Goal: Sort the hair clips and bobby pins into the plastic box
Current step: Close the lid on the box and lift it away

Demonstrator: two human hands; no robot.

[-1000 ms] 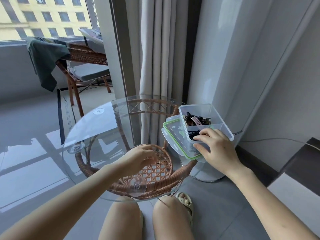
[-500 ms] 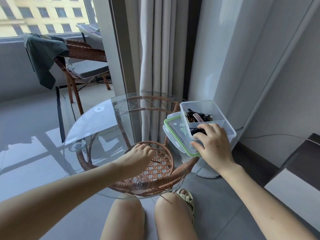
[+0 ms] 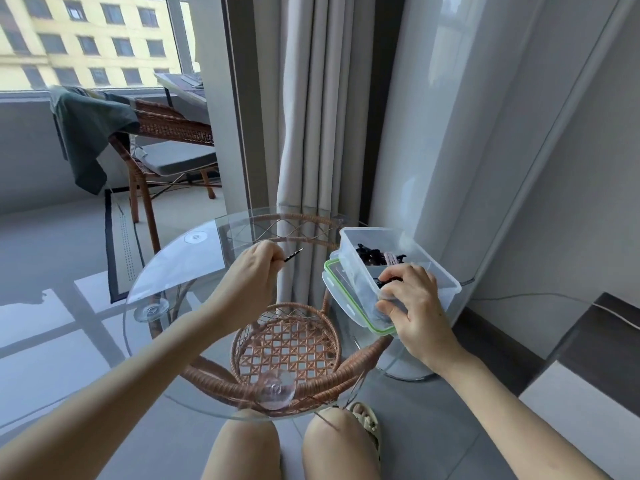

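Black bobby pin (image 3: 293,255), pinched in left hand (image 3: 254,271) fingers above glass worktop (image 3: 162,271). Right hand (image 3: 414,303) grips clear plastic box (image 3: 446,277) rim, steadying. Advice: carry pin level over the near compartment, release low.

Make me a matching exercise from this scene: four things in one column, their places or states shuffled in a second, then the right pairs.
Things:
1. bobby pin
2. plastic box
3. green-rimmed lid
4. green cloth

Places or states:
A. draped over the wicker chair
B. lying under the box
C. pinched in the left hand
D. steadied by the right hand, clips inside

Pairs: 1-C, 2-D, 3-B, 4-A
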